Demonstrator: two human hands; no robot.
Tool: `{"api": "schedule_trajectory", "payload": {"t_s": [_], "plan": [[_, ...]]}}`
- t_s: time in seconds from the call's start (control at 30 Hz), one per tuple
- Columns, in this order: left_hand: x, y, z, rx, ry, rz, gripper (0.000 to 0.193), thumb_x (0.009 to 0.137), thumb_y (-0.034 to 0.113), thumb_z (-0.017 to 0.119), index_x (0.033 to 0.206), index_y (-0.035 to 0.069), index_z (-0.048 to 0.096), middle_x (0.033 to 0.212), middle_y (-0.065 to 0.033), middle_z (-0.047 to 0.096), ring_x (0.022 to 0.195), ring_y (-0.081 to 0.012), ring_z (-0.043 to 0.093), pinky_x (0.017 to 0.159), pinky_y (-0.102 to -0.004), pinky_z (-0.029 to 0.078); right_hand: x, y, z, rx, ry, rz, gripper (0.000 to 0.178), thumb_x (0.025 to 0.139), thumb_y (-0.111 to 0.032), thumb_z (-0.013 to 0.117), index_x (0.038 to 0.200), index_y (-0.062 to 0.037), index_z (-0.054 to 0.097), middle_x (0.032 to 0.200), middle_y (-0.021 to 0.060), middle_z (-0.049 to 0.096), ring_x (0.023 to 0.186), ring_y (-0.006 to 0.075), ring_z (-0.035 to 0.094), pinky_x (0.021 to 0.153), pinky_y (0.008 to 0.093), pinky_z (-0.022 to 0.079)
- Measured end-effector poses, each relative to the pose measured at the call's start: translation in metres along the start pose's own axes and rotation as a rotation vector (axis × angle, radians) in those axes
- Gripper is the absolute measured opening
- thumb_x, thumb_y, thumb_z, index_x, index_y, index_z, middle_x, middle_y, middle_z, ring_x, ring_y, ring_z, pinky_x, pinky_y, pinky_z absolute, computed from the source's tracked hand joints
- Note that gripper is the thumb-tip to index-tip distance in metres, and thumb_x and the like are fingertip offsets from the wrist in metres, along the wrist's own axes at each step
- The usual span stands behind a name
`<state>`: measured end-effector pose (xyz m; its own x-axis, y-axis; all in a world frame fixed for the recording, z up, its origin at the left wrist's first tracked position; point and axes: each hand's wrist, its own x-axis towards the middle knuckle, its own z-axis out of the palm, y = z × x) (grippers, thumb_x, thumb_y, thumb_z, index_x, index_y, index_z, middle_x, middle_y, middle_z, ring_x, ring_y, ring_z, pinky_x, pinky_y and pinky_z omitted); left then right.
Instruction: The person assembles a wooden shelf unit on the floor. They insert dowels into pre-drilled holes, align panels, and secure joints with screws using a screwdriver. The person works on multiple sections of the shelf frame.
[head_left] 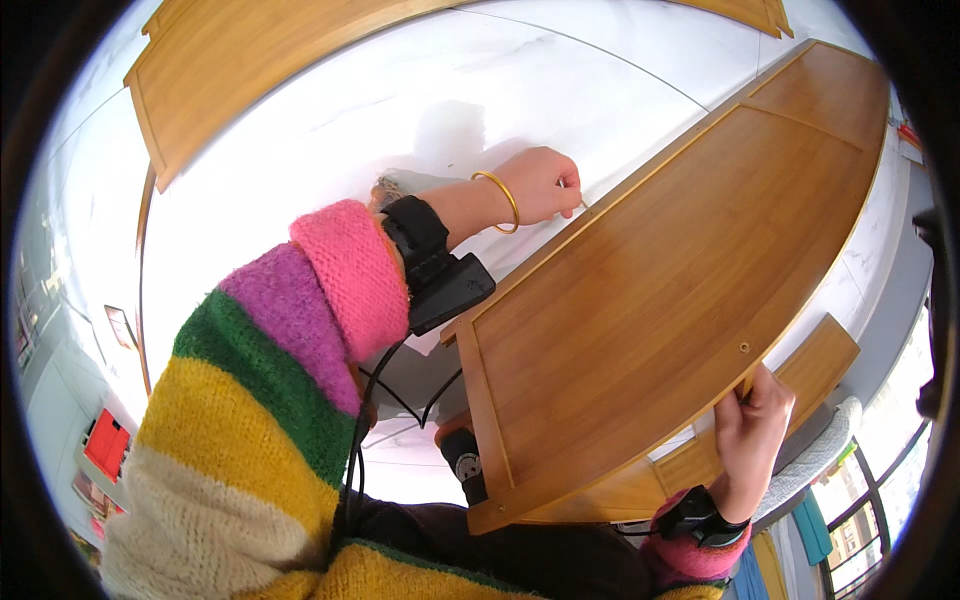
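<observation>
A long brown wooden panel unit (650,290) with raised edge rails lies slanted across my front, reaching away to the upper right. My left hand (545,185) is closed at its far long edge, pinching a thin metal tool (585,206) whose tip meets the rail; most of the tool is hidden in the fingers. On the near long edge, my right hand (752,425) grips the panel, with its fingers partly hidden behind the wood. A small round hole with a metal fitting (743,348) shows just above that hand.
Another wooden panel (250,80) lies at the upper left on the white marbled floor (370,120). Shorter wooden boards (820,365) sit beyond my right hand, beside a grey cushioned edge (820,450). Black cables (362,430) hang from my left wrist device (445,285). A red object (106,444) is far left.
</observation>
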<state>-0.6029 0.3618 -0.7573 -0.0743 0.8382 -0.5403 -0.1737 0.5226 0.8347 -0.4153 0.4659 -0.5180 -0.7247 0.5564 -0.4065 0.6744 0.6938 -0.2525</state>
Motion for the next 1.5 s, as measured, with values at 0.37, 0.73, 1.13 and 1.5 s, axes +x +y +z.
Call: {"api": "schedule_trajectory", "payload": {"t_s": [0.37, 0.73, 1.13, 1.5], "plan": [[0.0, -0.01, 0.016, 0.203, 0.043, 0.176, 0.015, 0.08, 0.017, 0.055, 0.08, 0.003, 0.059, 0.07, -0.0056, 0.063, 0.058, -0.0122, 0.055, 0.056, -0.0267, 0.044, -0.003, -0.001, -0.002, 0.04, -0.023, 0.057, 0.011, 0.068, 0.002, 0.061, 0.077, 0.0032, 0.056, 0.054, 0.0169, 0.045, 0.043, 0.0286, 0.041, 0.045, 0.0286, 0.037], [0.01, -0.023, 0.036, -0.314, 0.141, -0.103, 0.015, 0.086, 0.021, 0.054, 0.088, 0.007, 0.055, 0.076, -0.0018, 0.058, 0.068, -0.0104, 0.054, 0.057, -0.0233, 0.042, 0.007, 0.013, 0.009, 0.086, 0.037, -0.096, 0.015, 0.074, -0.003, 0.06, 0.089, 0.0004, 0.062, 0.064, 0.0203, 0.053, 0.058, 0.036, 0.053, 0.055, 0.035, 0.044], [-0.009, 0.004, 0.034, -0.437, 0.251, -0.244, 0.013, 0.089, 0.015, 0.052, 0.092, 0.002, 0.052, 0.082, -0.0084, 0.062, 0.057, -0.0105, 0.055, 0.044, -0.019, 0.039, 0.018, 0.016, 0.036, -0.083, 0.143, -0.239, 0.012, 0.074, -0.003, 0.053, 0.077, -0.0018, 0.065, 0.064, 0.014, 0.06, 0.06, 0.0284, 0.059, 0.059, 0.0348, 0.049], [0.006, -0.021, 0.031, -0.451, 0.306, -0.147, 0.013, 0.089, 0.013, 0.052, 0.093, 0.001, 0.052, 0.083, -0.0094, 0.063, 0.059, -0.0129, 0.056, 0.049, -0.0214, 0.043, 0.019, 0.007, 0.039, -0.163, 0.13, -0.222, 0.013, 0.075, -0.003, 0.053, 0.079, -0.002, 0.065, 0.064, 0.015, 0.06, 0.059, 0.0284, 0.059, 0.059, 0.0341, 0.049]]}}
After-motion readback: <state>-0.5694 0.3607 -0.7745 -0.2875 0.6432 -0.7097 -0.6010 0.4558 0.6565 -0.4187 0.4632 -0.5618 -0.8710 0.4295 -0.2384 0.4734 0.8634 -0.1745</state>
